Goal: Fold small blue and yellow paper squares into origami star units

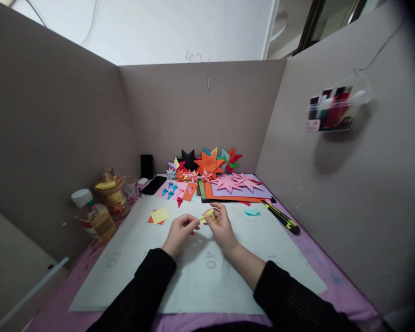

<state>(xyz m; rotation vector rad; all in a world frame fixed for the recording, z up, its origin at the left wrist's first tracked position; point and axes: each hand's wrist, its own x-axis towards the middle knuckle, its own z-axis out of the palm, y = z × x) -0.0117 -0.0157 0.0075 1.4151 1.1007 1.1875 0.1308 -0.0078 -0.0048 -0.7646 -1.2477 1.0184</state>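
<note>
Between my two hands is a small piece of folded yellow paper point(209, 215), raised a little above the white sheet point(131, 272). My left hand point(181, 231) pinches its narrow left end between thumb and finger. Around its wider right part, my right hand point(222, 229) is closed, with the thumb on the near side. To the left lies a yellow paper square point(160, 215) over an orange square point(151, 220). On the right rests a folded light-blue paper piece point(252, 212). Fine creases in the held paper are too small to make out.
Paper stars point(209, 162) lean at the back, near pink stars point(227, 183) on stacked coloured paper. A utility knife point(282, 218) lies right. At left stand a bottle point(102, 222), a tub point(112, 196) and a black phone point(154, 185). Grey partitions point(200, 106) enclose the desk.
</note>
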